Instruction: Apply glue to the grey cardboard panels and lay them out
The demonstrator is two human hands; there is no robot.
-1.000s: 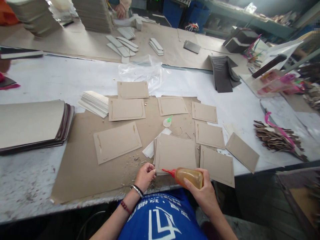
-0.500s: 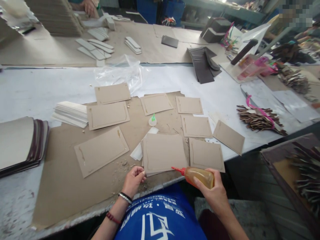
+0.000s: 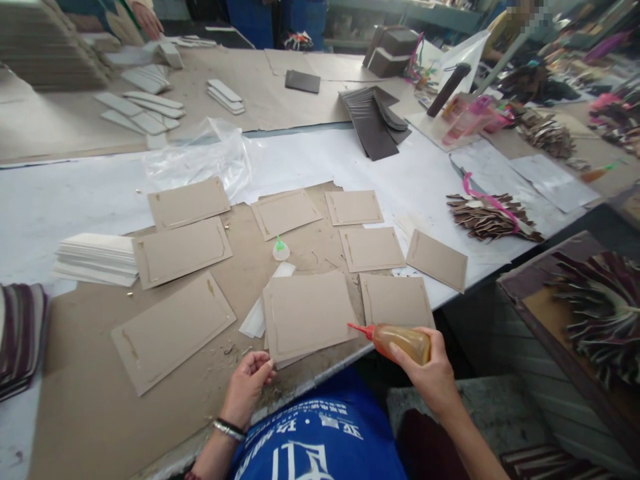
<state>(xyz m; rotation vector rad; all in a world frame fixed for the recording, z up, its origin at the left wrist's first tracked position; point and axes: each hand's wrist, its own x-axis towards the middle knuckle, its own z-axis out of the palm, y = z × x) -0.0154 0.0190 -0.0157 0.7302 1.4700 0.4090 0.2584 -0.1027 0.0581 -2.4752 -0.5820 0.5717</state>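
My right hand (image 3: 431,367) is wrapped round a glue bottle (image 3: 400,341) of amber liquid with a red nozzle. The bottle lies nearly level, its tip at the lower right edge of a tan cardboard sheet (image 3: 310,313). A thin line of glue runs near that sheet's edges, and another sheet shows under it. My left hand (image 3: 250,380) has curled fingers, with thumb and forefinger pinching the sheet's lower left corner. Around it lie several smaller cardboard pieces with glue lines, such as one at the left (image 3: 173,330) and one at the right (image 3: 397,301).
A small cap with a green tip (image 3: 281,249) stands behind the sheet. White strips (image 3: 95,259) are stacked at left, near a dark-edged stack (image 3: 20,337). Clear plastic (image 3: 200,157), dark folded pieces (image 3: 375,123) and a tied bundle (image 3: 493,215) lie farther back. A co-worker's hand (image 3: 147,20) shows at the far left.
The bottle's tip has moved up a little along the sheet's right side. My left hand remains at the lower left corner. The whole view has turned toward the right.
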